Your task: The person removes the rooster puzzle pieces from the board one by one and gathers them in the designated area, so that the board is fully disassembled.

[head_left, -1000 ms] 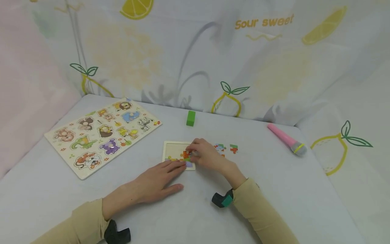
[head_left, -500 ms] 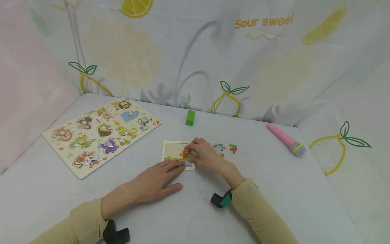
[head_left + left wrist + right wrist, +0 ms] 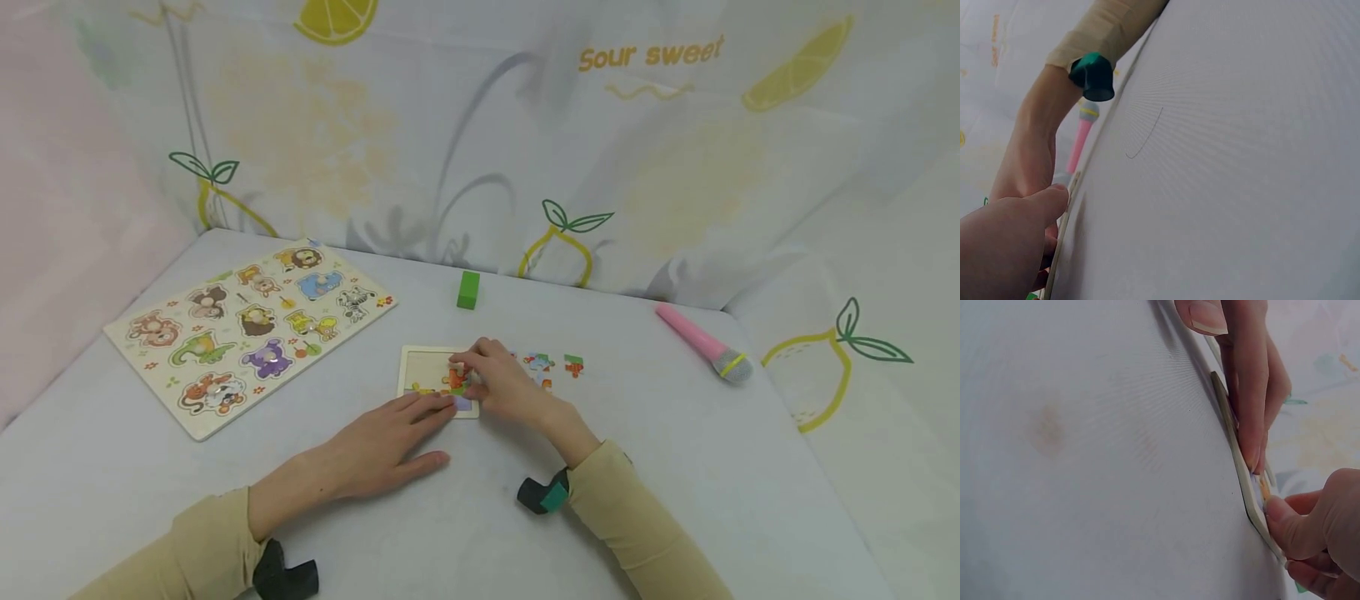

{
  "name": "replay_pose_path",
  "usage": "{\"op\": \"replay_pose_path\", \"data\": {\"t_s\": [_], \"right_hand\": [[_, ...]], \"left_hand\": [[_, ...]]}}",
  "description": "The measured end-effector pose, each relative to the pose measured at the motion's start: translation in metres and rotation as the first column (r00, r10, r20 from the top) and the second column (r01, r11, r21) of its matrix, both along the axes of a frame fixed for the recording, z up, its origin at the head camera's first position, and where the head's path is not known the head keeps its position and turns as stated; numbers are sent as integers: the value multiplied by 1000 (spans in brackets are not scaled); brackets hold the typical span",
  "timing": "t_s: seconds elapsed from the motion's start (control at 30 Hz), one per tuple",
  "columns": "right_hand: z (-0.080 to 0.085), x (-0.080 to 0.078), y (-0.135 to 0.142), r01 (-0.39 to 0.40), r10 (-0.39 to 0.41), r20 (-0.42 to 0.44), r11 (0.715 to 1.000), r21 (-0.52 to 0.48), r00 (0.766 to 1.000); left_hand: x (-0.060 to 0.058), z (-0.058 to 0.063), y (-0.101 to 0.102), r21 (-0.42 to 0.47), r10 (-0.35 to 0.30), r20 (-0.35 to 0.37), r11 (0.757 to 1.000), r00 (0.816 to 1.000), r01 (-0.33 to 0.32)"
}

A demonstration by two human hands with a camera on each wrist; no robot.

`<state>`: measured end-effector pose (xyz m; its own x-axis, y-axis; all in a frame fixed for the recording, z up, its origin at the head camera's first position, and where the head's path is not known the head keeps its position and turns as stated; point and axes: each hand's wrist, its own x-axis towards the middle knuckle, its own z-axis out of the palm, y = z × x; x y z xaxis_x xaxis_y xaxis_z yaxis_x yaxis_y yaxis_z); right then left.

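A small jigsaw puzzle tray (image 3: 427, 367) with a pale wooden rim lies mid-table, its lower part filled with coloured pieces. My left hand (image 3: 382, 446) lies flat, fingers straight, with the fingertips on the pieces at the tray's lower edge. At the tray's right side, my right hand (image 3: 513, 387) has its thumb and fingers bent around a red-orange puzzle piece (image 3: 453, 379), partly hidden by the fingers. The right wrist view has the right thumb (image 3: 1282, 515) low against the pieces, close to the left fingertips (image 3: 1254, 456).
Several loose puzzle pieces (image 3: 573, 365) lie right of the tray. A large animal peg puzzle board (image 3: 225, 329) occupies the left of the table. Behind the tray stands a green block (image 3: 468, 290). A pink toy microphone (image 3: 701, 340) lies at the right, before the printed cloth backdrop (image 3: 660, 167).
The right hand's fingers shift slightly left over the tray, uncovering a little more of the loose pieces behind it. My left hand keeps its place.
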<state>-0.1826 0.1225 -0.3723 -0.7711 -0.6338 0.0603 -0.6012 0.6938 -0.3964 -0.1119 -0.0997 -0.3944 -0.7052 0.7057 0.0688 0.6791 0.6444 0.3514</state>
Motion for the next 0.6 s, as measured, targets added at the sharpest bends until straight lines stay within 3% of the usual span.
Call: {"op": "replay_pose_path", "data": {"t_s": [0.6], "right_hand": [[-1,1,0,-13,12,-18,999,-49,1000]], "left_hand": [[0,1,0,3,3,18,1000,1000,-3]]}}
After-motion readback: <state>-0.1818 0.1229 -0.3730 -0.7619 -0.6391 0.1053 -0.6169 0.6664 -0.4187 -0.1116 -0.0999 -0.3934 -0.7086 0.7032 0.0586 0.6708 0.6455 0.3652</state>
